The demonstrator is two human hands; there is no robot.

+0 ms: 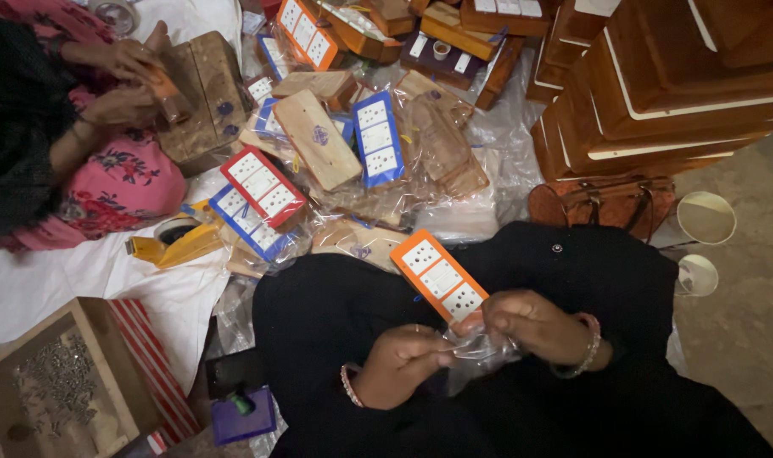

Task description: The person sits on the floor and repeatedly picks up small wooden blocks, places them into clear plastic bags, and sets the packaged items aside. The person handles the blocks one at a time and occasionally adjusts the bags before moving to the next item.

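Note:
An orange-framed switch board (pixel 438 277) with white panels lies across my lap on black cloth. My right hand (pixel 535 326) grips its near end together with a clear plastic bag (pixel 480 349). My left hand (pixel 397 363) pinches the same bag from the left, fingers closed on the film. Both hands sit close together, just below the board.
A heap of bagged wooden boards with red, blue and orange fronts (pixel 319 153) lies ahead. Another person in pink (pixel 106 182) works at a wooden box (pixel 201 89) far left. Yellow tape dispenser (pixel 176 242), wooden screw box (pixel 60 386), stacked wooden boxes (pixel 666 85), brown handbag (pixel 603 203).

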